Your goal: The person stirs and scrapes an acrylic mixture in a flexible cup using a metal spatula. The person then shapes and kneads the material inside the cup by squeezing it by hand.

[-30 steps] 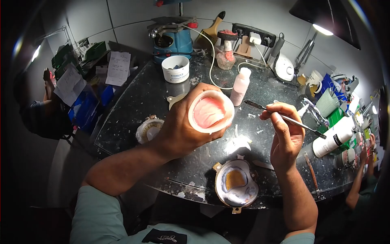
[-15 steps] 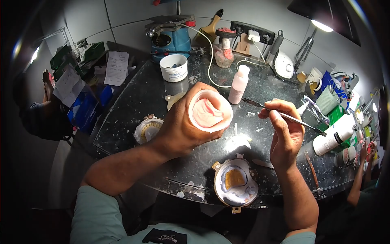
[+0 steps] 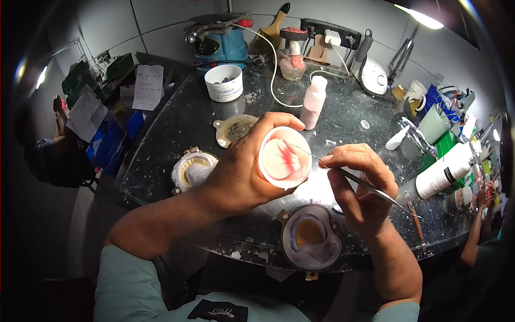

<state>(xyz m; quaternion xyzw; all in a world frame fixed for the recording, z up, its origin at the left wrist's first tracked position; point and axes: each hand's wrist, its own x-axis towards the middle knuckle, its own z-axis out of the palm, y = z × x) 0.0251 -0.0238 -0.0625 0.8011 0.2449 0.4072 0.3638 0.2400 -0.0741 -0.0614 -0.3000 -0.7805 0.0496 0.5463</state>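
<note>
My left hand is wrapped around a translucent plastic cup, tilted so its opening faces me. Soft pink dough lies inside with a fold in it. Pinched in my right hand is a thin metal spatula; its far end reaches over the rim into the cup, at the upper edge of the dough. Below the cup, by the bench's front edge, lies a flask half with a yellowish patch in its plaster. Left of my left wrist sits another flask half holding a row of teeth.
A pink-tinted bottle stands behind the cup. Further back are a white tub, a blue machine and a cable. At right are a large white bottle, a brown-handled tool and crowded containers. Other people work at both sides.
My right hand has moved left and brought the spatula's tip into the cup. The cup has shifted slightly right and down, and the view has moved a little.
</note>
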